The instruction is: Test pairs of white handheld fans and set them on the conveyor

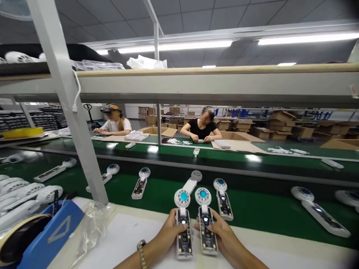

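Side by side above the near edge of the bench are two white handheld fans, each with a round vented head, a blue disc at its centre and an uncovered handle showing a circuit board. My left hand (171,232) is closed around the left handheld fan (184,233), thumb on the board by a small glowing light. The right handheld fan (206,235) is gripped by my right hand (220,228), its thumb also on the lit board. Just beyond them on the green belt (165,186) lie a fan with its handle face down (190,184) and an open-handled fan (223,200).
More fans, such as one open-handled fan (140,186), lie along the belt. A grey post (81,142) rises at my left, beside a blue tape dispenser (47,235) and a pile of white fans (25,194). A shelf (213,84) crosses overhead. Two people sit opposite.
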Available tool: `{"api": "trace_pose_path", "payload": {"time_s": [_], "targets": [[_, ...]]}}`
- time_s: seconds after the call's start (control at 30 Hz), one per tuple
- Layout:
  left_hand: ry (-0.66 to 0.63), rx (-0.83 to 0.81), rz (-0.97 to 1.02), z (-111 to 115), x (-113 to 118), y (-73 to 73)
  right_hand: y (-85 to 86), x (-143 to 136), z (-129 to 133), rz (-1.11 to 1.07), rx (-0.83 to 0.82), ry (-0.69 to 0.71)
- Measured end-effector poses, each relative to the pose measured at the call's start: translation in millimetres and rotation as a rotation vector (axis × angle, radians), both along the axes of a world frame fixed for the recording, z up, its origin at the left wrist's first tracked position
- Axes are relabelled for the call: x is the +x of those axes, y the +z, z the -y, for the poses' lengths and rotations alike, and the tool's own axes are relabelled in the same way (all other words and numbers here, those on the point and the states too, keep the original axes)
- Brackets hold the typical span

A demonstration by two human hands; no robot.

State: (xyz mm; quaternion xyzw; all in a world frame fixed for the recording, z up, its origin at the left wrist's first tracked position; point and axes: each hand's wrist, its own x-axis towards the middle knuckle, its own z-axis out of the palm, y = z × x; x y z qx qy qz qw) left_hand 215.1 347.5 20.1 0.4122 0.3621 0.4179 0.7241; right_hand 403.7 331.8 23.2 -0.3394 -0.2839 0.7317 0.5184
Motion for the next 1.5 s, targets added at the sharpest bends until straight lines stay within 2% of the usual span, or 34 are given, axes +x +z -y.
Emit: {"api": "trace_pose_path", "payload": {"time_s": [0.1, 0.37, 0.57, 0.83, 0.97, 1.5], "targets": [[-0.058, 0.05, -0.02, 5, -2, -2.5, -8.0, 5, 4, -0.001, 0.02, -0.005], [-0.127, 0.075, -0.052, 11, -5, 5.3, -9.2, 8, 7, 0.045, 0.043, 0.019], [-0.14, 0.099, -0.074, 9, -5, 2.1, -11.4, 8, 7, 0.072, 0.058, 0.02], [-0.158, 0.093, -0.078, 12, -2, 12.0, -7.3, 9, 10, 0.058, 0.108, 0.056], [-0.147, 0.095, -0.104, 13, -1, 12.8, -5.7, 10, 10, 0.075, 0.137, 0.112], [-0.145, 0.106, -0.07, 16, -1, 17.5, 1.7, 9, 12, 0.08, 0.16, 0.124]]}}
